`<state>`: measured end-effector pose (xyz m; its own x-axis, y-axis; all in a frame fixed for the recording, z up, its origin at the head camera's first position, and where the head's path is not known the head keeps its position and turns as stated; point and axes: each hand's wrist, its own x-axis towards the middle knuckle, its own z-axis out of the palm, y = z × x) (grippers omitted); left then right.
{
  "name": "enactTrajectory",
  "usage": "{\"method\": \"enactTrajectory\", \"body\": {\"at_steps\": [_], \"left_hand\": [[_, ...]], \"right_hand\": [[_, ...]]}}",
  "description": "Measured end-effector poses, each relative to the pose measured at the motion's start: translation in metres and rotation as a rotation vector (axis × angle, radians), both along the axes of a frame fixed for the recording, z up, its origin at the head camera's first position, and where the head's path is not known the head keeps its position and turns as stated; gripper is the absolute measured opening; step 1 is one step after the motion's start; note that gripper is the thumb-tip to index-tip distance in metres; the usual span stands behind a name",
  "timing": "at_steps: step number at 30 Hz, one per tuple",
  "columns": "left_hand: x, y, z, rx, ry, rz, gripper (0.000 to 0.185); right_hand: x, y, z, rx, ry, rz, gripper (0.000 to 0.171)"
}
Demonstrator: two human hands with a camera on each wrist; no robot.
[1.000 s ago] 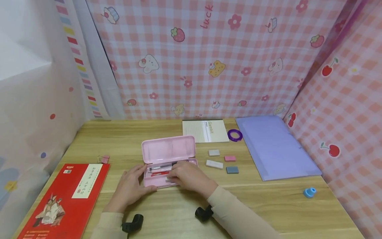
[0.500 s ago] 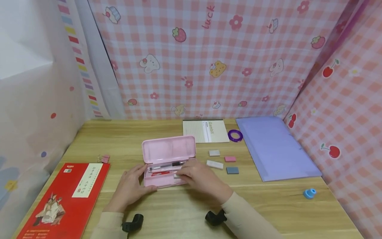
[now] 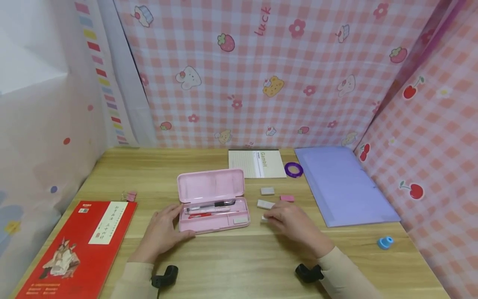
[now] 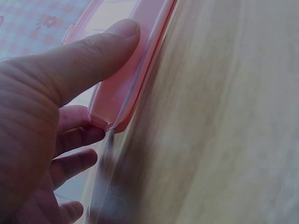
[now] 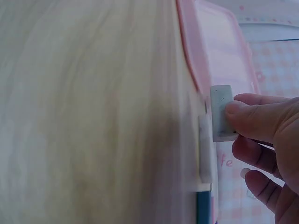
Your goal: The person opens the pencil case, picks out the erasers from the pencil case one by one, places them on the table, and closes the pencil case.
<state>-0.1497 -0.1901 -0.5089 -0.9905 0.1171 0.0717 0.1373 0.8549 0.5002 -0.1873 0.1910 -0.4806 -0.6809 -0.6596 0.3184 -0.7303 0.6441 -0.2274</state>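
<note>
Right hand [image 3: 295, 222] out of the pink pencil case [image 3: 213, 218] now, moved right onto the worktop [image 3: 231, 265] among the loose erasers. A grey eraser [image 3: 240, 220] lies in the tray's near right corner, where the fingers were half a second ago: likely just dropped there. Thumb and fingers pinch another pale eraser [image 5: 221, 113], lifted just beside the case's right end. White eraser [image 3: 265, 204], grey one [image 3: 267, 191] and pink one [image 3: 287, 198] lie just beyond; the blue-grey one sits hidden under the hand. Left hand [image 3: 162, 232] stays put, thumb [image 4: 88, 56] pressed on the case's left rim, fingers curled round its end. Lid upright, pens [image 3: 210, 204] inside.
</note>
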Motion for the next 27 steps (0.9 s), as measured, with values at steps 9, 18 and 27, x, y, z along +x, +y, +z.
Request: {"method": "enactTrajectory", "body": {"at_steps": [9, 18, 27], "left_hand": [[0.001, 0.001, 0.0, -0.005, 0.0, 0.0, 0.1], [0.0, -0.002, -0.001, -0.006, -0.015, 0.007, 0.1], [0.0, -0.001, -0.002, -0.004, -0.007, -0.002, 0.099]], "right_hand": [[-0.004, 0.005, -0.008, -0.008, -0.068, -0.009, 0.013], [-0.006, 0.003, -0.009, 0.034, -0.096, -0.008, 0.014], [-0.006, 0.001, -0.012, 0.04, -0.147, -0.044, 0.018]]}}
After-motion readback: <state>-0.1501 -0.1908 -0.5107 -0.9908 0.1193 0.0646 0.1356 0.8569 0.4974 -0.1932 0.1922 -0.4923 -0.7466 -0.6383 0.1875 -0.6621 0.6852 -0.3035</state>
